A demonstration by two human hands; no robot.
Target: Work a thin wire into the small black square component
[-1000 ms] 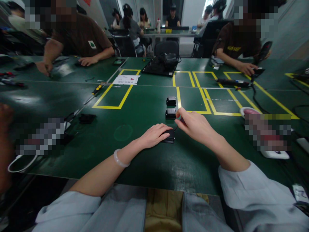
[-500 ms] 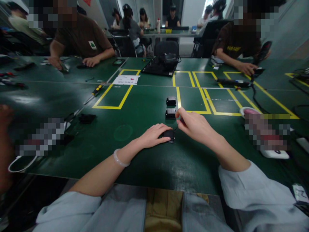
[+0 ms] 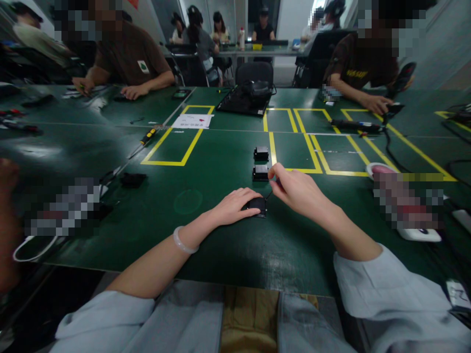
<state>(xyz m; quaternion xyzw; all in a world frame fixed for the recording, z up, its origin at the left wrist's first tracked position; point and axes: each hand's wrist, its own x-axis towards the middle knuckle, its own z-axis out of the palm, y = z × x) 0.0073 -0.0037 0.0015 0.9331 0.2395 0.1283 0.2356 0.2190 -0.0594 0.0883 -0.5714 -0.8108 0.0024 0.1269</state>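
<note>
My left hand (image 3: 237, 206) grips a small black block (image 3: 257, 207) on the green table, fingers over its far side and thumb on its near side. My right hand (image 3: 290, 186) is pinched round a thin dark tool (image 3: 269, 195), which slants down to the block's right edge. Its tip is too small to make out. Just beyond stand two black parts with grey tops, one (image 3: 260, 172) close to my right fingertips and another (image 3: 261, 153) behind it.
A screwdriver (image 3: 148, 137) and a black object (image 3: 133, 180) lie left. Yellow tape (image 3: 164, 163) marks the table (image 3: 221, 255). A white-edged tray (image 3: 419, 234) is at right. Across sit two people; a black panel (image 3: 239, 105) lies between them.
Both my hands have hardly moved and keep their grips. Across the table at the left, a person's hand has shifted up and is in a different pose.
</note>
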